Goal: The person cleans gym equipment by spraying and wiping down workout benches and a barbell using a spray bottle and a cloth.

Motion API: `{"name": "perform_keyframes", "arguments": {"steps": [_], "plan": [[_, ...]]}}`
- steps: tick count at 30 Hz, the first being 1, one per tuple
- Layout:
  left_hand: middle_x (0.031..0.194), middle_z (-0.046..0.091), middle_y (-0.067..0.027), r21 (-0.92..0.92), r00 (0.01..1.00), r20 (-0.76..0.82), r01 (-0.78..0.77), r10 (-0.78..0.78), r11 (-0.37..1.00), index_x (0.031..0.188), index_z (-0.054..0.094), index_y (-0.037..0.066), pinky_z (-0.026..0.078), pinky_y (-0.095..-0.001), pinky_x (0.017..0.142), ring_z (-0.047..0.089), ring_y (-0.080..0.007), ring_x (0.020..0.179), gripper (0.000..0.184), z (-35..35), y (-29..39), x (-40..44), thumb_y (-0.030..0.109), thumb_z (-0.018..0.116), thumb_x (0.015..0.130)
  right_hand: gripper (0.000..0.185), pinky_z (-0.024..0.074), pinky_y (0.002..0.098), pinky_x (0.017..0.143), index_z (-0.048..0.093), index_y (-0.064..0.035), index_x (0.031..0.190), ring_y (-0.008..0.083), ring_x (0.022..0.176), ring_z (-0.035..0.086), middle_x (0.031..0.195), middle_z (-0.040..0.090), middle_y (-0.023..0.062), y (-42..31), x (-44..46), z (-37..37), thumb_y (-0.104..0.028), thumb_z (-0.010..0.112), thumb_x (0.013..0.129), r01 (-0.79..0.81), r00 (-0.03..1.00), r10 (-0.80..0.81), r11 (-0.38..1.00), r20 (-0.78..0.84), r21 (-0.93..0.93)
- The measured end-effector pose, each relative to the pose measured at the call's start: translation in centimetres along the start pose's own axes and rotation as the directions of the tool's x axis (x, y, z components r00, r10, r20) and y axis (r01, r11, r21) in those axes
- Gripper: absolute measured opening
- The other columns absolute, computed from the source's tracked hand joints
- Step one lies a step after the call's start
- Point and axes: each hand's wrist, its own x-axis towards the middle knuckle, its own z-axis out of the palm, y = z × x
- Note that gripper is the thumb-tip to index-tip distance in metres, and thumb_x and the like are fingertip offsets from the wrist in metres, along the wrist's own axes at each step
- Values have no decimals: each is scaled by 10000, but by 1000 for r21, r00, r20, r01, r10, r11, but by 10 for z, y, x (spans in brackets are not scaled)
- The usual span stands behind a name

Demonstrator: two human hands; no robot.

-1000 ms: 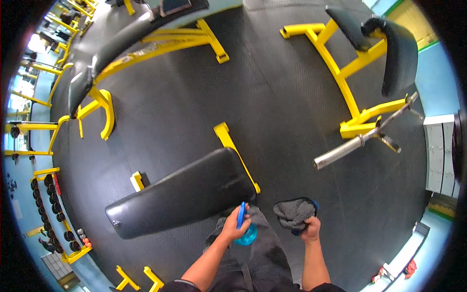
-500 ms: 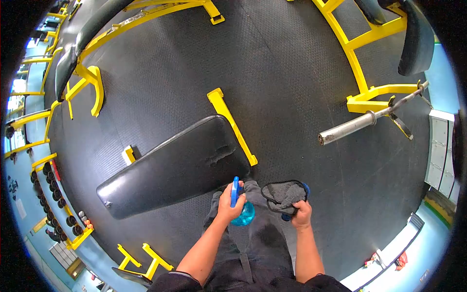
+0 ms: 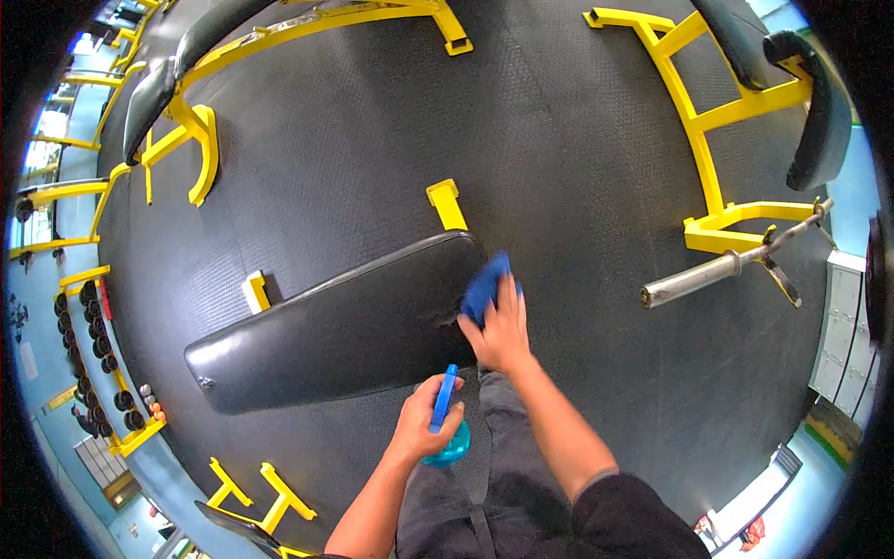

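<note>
My left hand [image 3: 421, 421] is wrapped round the neck of a spray bottle [image 3: 450, 449] with a blue trigger head and clear blue-green liquid, held upright in front of my legs. My right hand [image 3: 505, 337] reaches forward, its fingers over a blue cloth [image 3: 484, 287]. That cloth lies against the right end of a black padded bench [image 3: 335, 335], near a worn, creased patch in the cover. Whether the cloth presses on the top or the edge of the pad is hard to make out. The bench slants across the view just beyond the bottle.
A yellow foot [image 3: 449, 207] of the bench sticks out behind the pad. At the right, a steel bar end [image 3: 691, 279] juts from a yellow frame [image 3: 705, 140]. Another yellow-framed bench [image 3: 307, 28] stands at the upper left. Dumbbell racks [image 3: 98, 345] line the left wall.
My right hand has swung forward and left from beside my leg to the bench end. The cloth now shows its blue side instead of grey. The bottle stays in my left hand, slightly lower.
</note>
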Motion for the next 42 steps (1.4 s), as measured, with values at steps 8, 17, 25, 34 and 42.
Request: {"name": "perform_keyframes", "arguments": {"steps": [8, 17, 25, 34, 42], "plan": [[992, 651, -110, -84, 977, -19, 209, -211, 974, 1145, 577, 54, 514, -327, 714, 643, -185, 713, 408, -6, -5, -28, 147, 676, 760, 574, 304, 562, 1017, 507, -173, 1337, 377, 1338, 314, 1408, 410, 155, -52, 104, -2, -514, 506, 876, 27, 999, -27, 999, -29, -19], [1003, 635, -158, -154, 997, 24, 75, -72, 985, 1106, 572, 39, 514, -363, 755, 660, -277, 809, 375, 0, -32, -23, 139, 654, 754, 513, 76, 638, 1097, 535, -162, 1308, 352, 1350, 340, 1410, 452, 113, -7, -69, 32, -425, 553, 868, 61, 997, -68, 984, -37, -165], [934, 620, -128, -125, 998, 5, -54, 55, 991, 1102, 566, 42, 515, -347, 720, 656, -232, 746, 356, -16, -70, -51, 97, 643, 759, 497, 144, 594, 1101, 623, -86, 1203, 401, 1347, 292, 1435, 394, 176, -97, 74, 39, -456, 481, 903, 151, 951, -220, 944, -219, -293], [1022, 609, -166, -210, 996, -6, -85, 86, 974, 1174, 555, 49, 508, -383, 752, 641, -309, 855, 444, -83, -110, -92, 130, 671, 753, 729, 127, 558, 1127, 429, -51, 1375, 445, 1355, 256, 1444, 364, 204, -35, 14, 34, -520, 555, 831, 55, 984, -110, 937, -142, -345], [986, 609, -156, -259, 988, -127, -120, 89, 958, 1124, 560, 36, 510, -386, 750, 633, -328, 866, 401, -89, -133, -95, 125, 660, 746, 742, 126, 565, 1127, 456, -156, 1380, 386, 1382, 258, 1495, 311, 159, -164, -12, 92, -608, 532, 796, 478, 876, -423, 828, 233, -293]]}}
